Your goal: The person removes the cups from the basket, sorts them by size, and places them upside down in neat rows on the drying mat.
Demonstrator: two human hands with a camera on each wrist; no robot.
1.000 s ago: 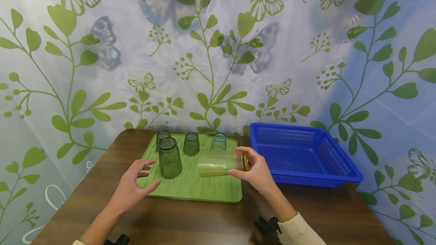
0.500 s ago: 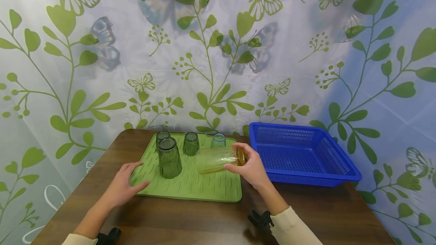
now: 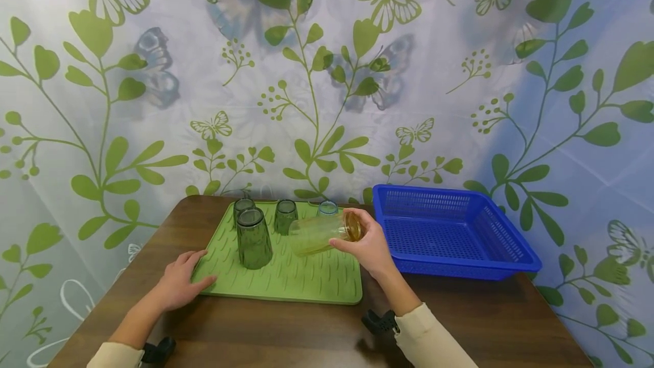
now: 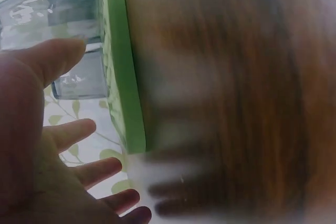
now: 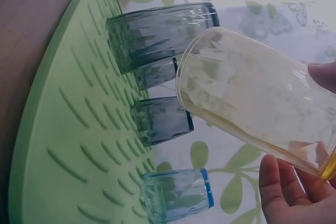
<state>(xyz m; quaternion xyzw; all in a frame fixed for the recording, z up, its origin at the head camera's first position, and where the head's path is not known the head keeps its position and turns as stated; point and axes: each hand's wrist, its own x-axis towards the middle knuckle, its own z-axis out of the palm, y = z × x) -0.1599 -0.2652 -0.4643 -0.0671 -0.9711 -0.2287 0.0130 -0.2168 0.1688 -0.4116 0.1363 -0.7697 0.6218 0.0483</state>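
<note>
In the head view my right hand [image 3: 369,249] grips a tall clear yellow glass [image 3: 317,234] near its thick amber base. The glass is tilted above the green drying mat [image 3: 306,283], its mouth down and to the left. In the right wrist view its rim [image 5: 184,72] hangs apart from the mat. My left hand [image 3: 177,283], fingers loosely spread, is at the mat's left front corner and holds nothing; whether it touches the mat I cannot tell. A tall dark glass [image 3: 254,243] stands upside down on the mat between both hands.
Behind it are two small dark glasses, one [image 3: 286,217] in the open and one [image 3: 242,207] partly hidden, plus a small blue-rimmed glass [image 3: 327,208]. A blue plastic basket [image 3: 460,266] stands right of the mat on the wooden table [image 3: 286,334]. A patterned curtain hangs behind.
My left hand has drawn back left and down, away from the tall dark glass. My right hand has shifted slightly left and up, tipping the yellow glass's mouth further down.
</note>
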